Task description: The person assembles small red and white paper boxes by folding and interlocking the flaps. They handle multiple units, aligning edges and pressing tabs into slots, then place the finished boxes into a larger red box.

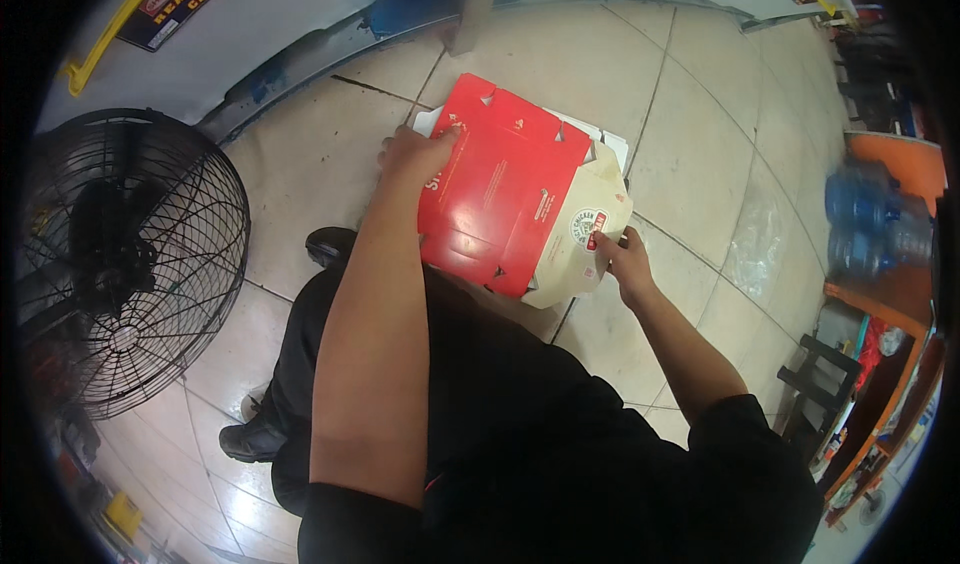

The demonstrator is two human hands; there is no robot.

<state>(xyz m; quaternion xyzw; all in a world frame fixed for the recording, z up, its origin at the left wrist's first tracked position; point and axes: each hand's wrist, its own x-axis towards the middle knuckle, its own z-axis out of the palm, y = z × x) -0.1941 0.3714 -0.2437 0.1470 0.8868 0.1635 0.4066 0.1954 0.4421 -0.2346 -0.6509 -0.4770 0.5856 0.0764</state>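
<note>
Between my hands is a stack of flat, unfolded cardboard food boxes (500, 184), held over my lap. The top piece has a large red panel and a cream end panel (570, 229) with a round printed emblem. White edges of other sheets show at its far side. My left hand (415, 154) grips the left edge, its thumb on the red face and its fingers hidden beneath. On the cream end, my right hand (622, 262) pinches the right edge, with the thumb on top.
A black-caged fan (130, 264) stands close on the left. Large blue water bottles (865, 214) and an orange wooden shelf (890, 394) are at the right, near a dark stool (820, 379). Pale floor tiles (690, 164) lie around me, and a white and blue panel (270, 24) borders the far left.
</note>
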